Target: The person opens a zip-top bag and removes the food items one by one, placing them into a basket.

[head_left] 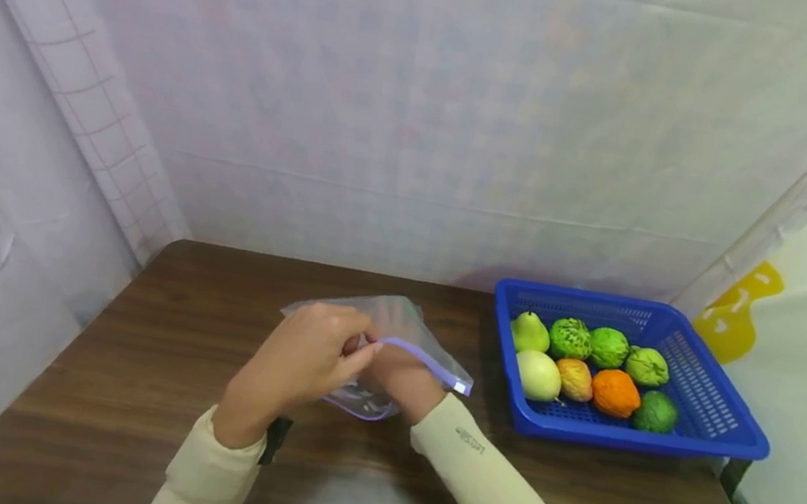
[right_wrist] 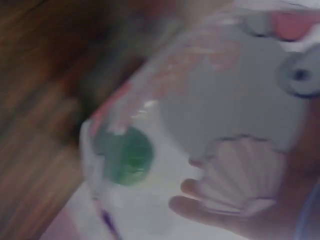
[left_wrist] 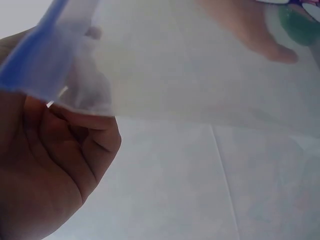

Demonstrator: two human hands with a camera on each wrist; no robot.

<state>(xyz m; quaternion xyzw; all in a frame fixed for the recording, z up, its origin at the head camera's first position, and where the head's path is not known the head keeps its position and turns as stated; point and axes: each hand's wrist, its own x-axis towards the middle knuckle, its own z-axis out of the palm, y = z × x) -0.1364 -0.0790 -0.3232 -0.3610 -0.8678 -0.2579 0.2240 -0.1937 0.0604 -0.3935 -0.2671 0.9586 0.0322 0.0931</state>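
Observation:
A clear zip bag (head_left: 440,349) with a purple zip strip and a white slider (head_left: 461,388) is held above the brown table. My left hand (head_left: 312,348) pinches the rim of its mouth between thumb and fingers; in the left wrist view the left hand (left_wrist: 65,150) is by the blue-looking strip. My right hand (head_left: 403,378) reaches through the mouth into the bag. Its straight, spread fingers (right_wrist: 192,205) show through the film in the right wrist view, holding nothing that I can see. Printed on that film are a shell (right_wrist: 245,175) and a green spot (right_wrist: 129,156).
A blue plastic basket (head_left: 712,445) stands on the right of the wooden table (head_left: 158,340). Inside lie a pear (head_left: 530,332), an orange wrinkled fruit (head_left: 616,393) and several green and yellow fruits. A pale cloth (head_left: 405,118) hangs behind the table.

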